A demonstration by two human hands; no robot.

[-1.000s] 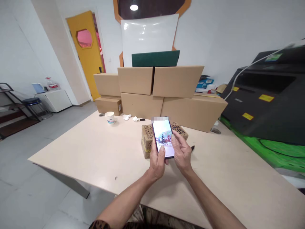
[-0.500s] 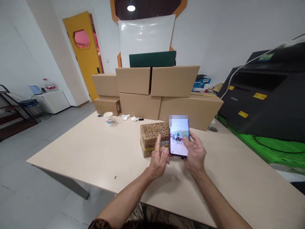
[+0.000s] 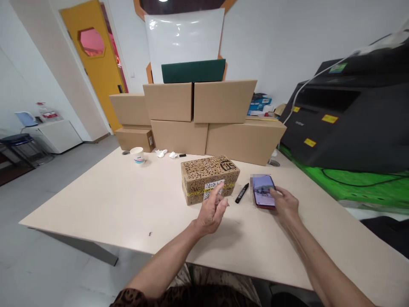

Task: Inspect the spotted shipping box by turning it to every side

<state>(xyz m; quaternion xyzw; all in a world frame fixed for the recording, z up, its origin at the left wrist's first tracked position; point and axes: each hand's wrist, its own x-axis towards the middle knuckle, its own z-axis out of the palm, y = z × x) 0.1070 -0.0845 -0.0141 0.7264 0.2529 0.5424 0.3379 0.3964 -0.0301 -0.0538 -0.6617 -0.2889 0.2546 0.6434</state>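
Showing a lit screen, phone (image 3: 263, 192), slim, dark-edged

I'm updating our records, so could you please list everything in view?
Table: one, pale, centre.
Printed box: one, brown, table's middle.
Marker: one, black, right of printed box.
Phone: one, dark, in right hand.
Cup: one, white, table's left.
Tissues: two, white, right of cup.
Small piece: one, black, beside tissues.
Cartons: six, brown, stacked behind.
Flat box: one, green, atop cartons.
Clutter: count unclear, mixed, behind cartons.
Machine: one, black, right.
Platform: one, green, beneath machine.
Door: one, yellow, back left.
Cabinet: one, white, far left.
Stool: one, blue, beside cabinet.
Left hand: one, bare, before printed box.
Right hand: one, bare, at phone.
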